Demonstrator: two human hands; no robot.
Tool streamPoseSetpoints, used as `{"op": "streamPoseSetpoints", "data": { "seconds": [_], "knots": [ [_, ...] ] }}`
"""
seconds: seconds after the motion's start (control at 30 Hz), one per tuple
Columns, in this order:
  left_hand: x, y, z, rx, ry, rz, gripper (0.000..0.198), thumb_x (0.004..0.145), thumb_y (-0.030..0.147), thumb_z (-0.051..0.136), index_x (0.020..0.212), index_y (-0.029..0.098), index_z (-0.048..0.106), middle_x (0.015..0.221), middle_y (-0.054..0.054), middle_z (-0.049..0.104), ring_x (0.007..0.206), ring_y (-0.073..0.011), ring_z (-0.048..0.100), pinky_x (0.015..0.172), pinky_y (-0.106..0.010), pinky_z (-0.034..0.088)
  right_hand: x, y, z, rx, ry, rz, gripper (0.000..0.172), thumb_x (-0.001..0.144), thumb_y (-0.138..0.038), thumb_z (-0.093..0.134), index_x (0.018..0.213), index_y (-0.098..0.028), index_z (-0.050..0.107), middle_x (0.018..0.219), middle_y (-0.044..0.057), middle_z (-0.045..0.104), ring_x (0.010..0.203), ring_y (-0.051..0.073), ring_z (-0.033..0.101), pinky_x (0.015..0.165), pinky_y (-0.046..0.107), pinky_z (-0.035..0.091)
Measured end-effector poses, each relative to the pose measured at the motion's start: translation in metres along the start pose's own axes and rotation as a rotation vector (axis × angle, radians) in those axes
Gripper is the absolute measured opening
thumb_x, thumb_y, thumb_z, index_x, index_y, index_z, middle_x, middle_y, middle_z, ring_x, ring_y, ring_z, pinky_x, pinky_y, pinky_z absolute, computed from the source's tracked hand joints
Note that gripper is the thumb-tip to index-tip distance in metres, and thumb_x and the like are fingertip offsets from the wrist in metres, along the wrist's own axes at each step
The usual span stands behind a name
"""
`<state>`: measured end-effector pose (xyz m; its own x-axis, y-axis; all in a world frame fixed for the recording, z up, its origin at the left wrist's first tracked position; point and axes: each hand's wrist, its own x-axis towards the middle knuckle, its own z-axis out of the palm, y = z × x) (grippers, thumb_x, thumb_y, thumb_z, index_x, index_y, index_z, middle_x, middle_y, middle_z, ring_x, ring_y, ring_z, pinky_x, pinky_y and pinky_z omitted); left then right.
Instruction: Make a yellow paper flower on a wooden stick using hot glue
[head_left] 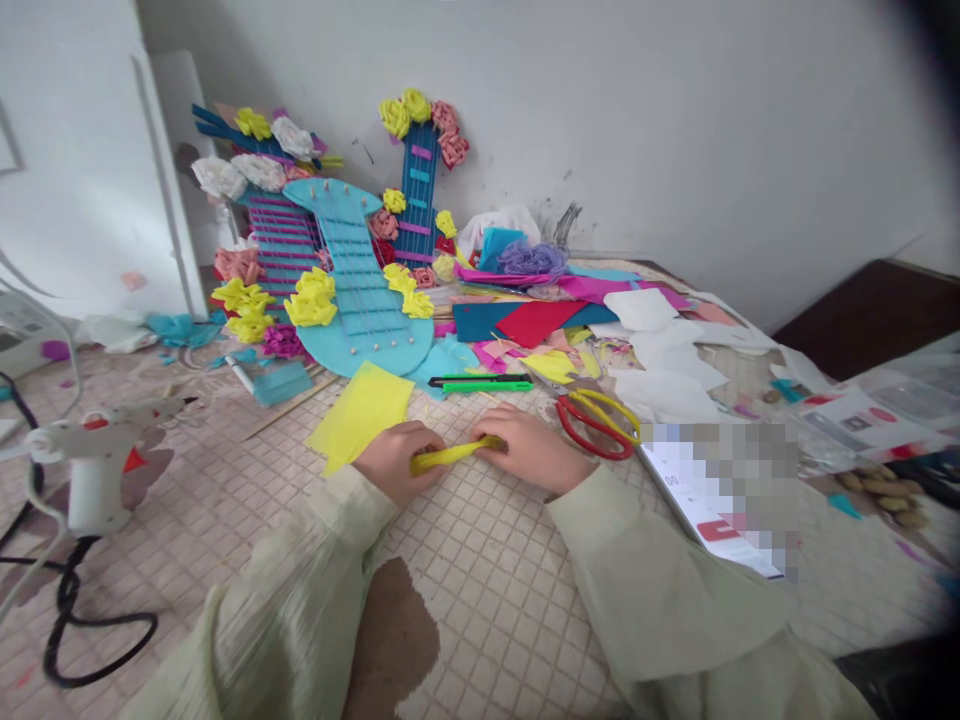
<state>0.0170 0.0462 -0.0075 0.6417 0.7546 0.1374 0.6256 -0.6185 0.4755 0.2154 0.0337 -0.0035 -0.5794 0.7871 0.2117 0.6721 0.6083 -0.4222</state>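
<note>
Between my two hands stretches a narrow, folded strip of yellow crepe paper [454, 455]. My left hand [401, 460] is closed round its left end, and my right hand [529, 450] pinches the other end. Partly behind the left hand lies a flat sheet of yellow paper [367, 405]. A green utility knife [484, 383] rests just beyond both hands. Scissors with red and yellow handles [596, 425] lie to the right of my right hand. The fingertips are partly hidden by the hands themselves.
A white glue gun [101, 465] with a black cord stands at the left. Paper-flower-decorated blue string instruments [349, 265] lean at the back. Paper scraps [667, 350] spread behind the scissors, and a lit screen [712, 500] lies at the right.
</note>
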Motion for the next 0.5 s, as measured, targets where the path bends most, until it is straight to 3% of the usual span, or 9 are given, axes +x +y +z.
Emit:
{"op": "streamPoseSetpoints", "data": {
  "seconds": [0.2,0.27,0.33,0.4,0.5],
  "knots": [
    [0.001,0.000,0.004,0.018,0.013,-0.031,0.012,0.068,0.015,0.046,0.072,0.014,0.057,0.067,-0.003,0.057,0.061,-0.0119,0.051,0.056,-0.022,0.040,-0.002,0.004,-0.009,0.012,0.060,0.054,0.017,0.073,-0.024,0.055,0.089,-0.019,0.058,0.087,0.002,0.061,0.087,0.015,0.051,0.078,0.028,0.038],
    [0.001,-0.001,0.004,0.029,0.029,-0.028,0.012,0.068,0.015,0.046,0.072,0.014,0.057,0.067,-0.003,0.057,0.061,-0.0122,0.051,0.056,-0.023,0.040,-0.007,0.012,-0.022,-0.034,0.188,0.219,0.024,0.073,-0.029,0.055,0.094,-0.019,0.057,0.087,0.003,0.061,0.083,0.015,0.052,0.073,0.028,0.039],
    [0.000,-0.001,0.003,0.031,0.058,-0.031,0.012,0.068,0.016,0.046,0.072,0.014,0.057,0.068,-0.003,0.057,0.060,-0.0119,0.051,0.056,-0.023,0.040,-0.015,0.022,-0.036,-0.152,0.263,0.424,0.021,0.074,-0.033,0.050,0.084,-0.017,0.061,0.077,0.004,0.062,0.070,0.015,0.053,0.064,0.027,0.039],
    [0.000,-0.001,0.002,0.029,0.093,-0.039,0.012,0.068,0.017,0.046,0.072,0.015,0.057,0.067,-0.002,0.057,0.058,-0.0110,0.051,0.054,-0.022,0.040,-0.023,0.032,-0.046,-0.276,0.182,0.531,0.021,0.070,-0.034,0.054,0.063,-0.016,0.062,0.063,0.004,0.061,0.062,0.015,0.052,0.059,0.027,0.037],
    [0.000,0.000,0.000,0.032,0.127,-0.045,0.011,0.068,0.018,0.047,0.071,0.016,0.057,0.064,0.000,0.056,0.054,-0.0099,0.049,0.052,-0.021,0.040,-0.030,0.041,-0.048,-0.338,0.094,0.557,0.022,0.069,-0.034,0.054,0.057,-0.018,0.062,0.057,0.003,0.060,0.059,0.015,0.051,0.054,0.026,0.033]
  ]
}}
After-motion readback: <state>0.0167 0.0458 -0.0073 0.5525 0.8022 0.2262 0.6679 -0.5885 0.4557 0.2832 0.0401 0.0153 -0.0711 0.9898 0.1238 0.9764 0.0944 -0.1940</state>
